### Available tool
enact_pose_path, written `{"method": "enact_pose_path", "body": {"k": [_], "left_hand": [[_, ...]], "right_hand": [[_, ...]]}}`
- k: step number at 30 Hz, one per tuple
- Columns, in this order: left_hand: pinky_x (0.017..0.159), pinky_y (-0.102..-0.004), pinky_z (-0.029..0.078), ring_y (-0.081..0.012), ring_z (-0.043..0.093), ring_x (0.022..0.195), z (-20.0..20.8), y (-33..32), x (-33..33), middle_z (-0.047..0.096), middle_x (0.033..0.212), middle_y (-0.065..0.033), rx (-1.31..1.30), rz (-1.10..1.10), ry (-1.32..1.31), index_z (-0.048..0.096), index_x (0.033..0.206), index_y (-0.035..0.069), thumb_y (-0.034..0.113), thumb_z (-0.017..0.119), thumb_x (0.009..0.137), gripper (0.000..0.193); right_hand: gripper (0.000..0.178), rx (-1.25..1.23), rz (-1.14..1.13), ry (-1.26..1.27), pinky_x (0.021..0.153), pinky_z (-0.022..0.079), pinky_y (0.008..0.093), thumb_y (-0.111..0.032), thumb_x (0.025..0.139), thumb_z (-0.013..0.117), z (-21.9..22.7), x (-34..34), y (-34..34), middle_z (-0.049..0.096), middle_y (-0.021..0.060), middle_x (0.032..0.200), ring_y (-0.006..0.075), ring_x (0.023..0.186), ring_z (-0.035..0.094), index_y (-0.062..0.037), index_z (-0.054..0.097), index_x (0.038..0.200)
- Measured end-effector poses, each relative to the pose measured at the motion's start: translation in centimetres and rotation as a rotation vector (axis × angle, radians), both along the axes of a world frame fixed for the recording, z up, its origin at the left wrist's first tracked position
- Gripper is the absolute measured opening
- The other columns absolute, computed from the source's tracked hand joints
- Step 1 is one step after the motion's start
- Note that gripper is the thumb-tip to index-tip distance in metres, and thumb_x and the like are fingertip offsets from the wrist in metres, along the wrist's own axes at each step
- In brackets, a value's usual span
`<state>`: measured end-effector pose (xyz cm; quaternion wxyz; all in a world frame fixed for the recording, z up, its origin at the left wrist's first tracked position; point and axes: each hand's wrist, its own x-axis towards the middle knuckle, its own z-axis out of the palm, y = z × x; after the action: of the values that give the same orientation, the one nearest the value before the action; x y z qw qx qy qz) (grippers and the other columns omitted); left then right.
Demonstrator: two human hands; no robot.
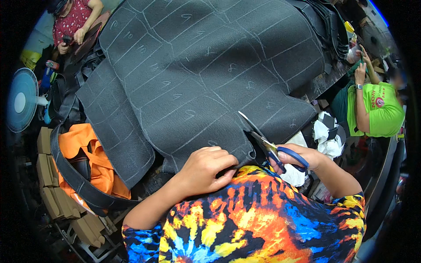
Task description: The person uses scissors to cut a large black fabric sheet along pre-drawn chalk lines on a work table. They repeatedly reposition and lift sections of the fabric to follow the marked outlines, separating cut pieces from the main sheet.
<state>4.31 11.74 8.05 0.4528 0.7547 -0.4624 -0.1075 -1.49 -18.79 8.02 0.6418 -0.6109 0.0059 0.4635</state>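
A large sheet of black leather-like material [188, 79], chalked with pattern outlines, spreads over the work surface before me. My left hand [208, 166] is closed on its near edge, close to my body. In my right hand [300, 157] are scissors [265, 142] with dark blue handles, my fingers through the loops. Their blades are parted and point up and left, at a cut in the sheet's near edge. One blade shows above the material; the lower one is partly hidden by it.
Orange cloth [98, 158] and a black strap lie at left beside cardboard boxes [55, 197]. A fan [22, 101] stands at far left. White scraps [326, 133] lie at right. One person [72, 26] works at upper left, another in a green shirt [377, 109] at right.
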Motion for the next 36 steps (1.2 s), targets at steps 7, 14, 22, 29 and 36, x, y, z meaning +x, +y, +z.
{"method": "enact_pose_path", "body": {"k": [7, 14, 22, 29, 36], "left_hand": [[0.084, -0.0427, 0.046, -0.0243, 0.064, 0.084, 0.0, -0.6, -0.3, 0.066, 0.088, -0.0073, -0.021, 0.053, -0.053, 0.068, 0.090, 0.006, 0.014, 0.072, 0.079, 0.014], [0.108, -0.0553, 0.033, -0.0252, 0.060, 0.109, 0.2, -0.7, -0.1, 0.062, 0.121, -0.0077, -0.009, -0.024, -0.046, 0.069, 0.090, 0.011, 0.017, 0.073, 0.079, 0.013], [0.110, -0.0582, 0.032, -0.0248, 0.061, 0.115, -0.2, -0.6, -0.4, 0.063, 0.122, -0.0069, 0.002, -0.073, -0.018, 0.071, 0.096, 0.011, 0.015, 0.074, 0.080, 0.017], [0.109, -0.0576, 0.034, -0.0246, 0.062, 0.112, 0.3, -0.2, -0.2, 0.064, 0.122, -0.0079, 0.033, -0.135, 0.009, 0.070, 0.098, 0.010, 0.015, 0.072, 0.082, 0.017], [0.106, -0.0543, 0.038, -0.0247, 0.063, 0.110, 0.7, 0.2, -0.3, 0.065, 0.122, -0.0079, 0.009, -0.215, 0.046, 0.067, 0.100, 0.009, 0.016, 0.069, 0.084, 0.017]], "right_hand": [[0.040, -0.180, -0.004, -0.241, 0.073, 0.048, 0.0310, -0.043, 0.102, 0.051, -0.4, -0.8, 3.5, 0.058, 0.0052, 0.083, 0.0125, 0.080, 0.055, -0.0035, 0.051, 0.098], [0.039, -0.132, -0.244, -0.125, 0.069, 0.044, 0.0265, -0.042, 0.102, 0.054, -0.3, -1.7, 5.0, 0.055, 0.0015, 0.080, 0.0092, 0.075, 0.051, -0.0041, 0.056, 0.093], [0.035, -0.151, -0.354, 0.056, 0.064, 0.043, 0.0214, -0.040, 0.100, 0.059, 1.1, -1.9, 5.3, 0.058, -0.0010, 0.076, 0.0060, 0.071, 0.054, -0.0063, 0.059, 0.089], [0.034, -0.090, -0.256, 0.113, 0.058, 0.046, 0.0240, -0.038, 0.099, 0.060, 1.7, -0.3, 2.9, 0.060, 0.0012, 0.069, 0.0096, 0.062, 0.059, -0.0075, 0.060, 0.083], [0.044, -0.019, -0.116, 0.138, 0.071, 0.046, 0.0236, -0.048, 0.097, 0.060, 1.2, 3.9, 2.1, 0.062, 0.0037, 0.081, 0.0104, 0.079, 0.059, -0.0050, 0.061, 0.090]]}}
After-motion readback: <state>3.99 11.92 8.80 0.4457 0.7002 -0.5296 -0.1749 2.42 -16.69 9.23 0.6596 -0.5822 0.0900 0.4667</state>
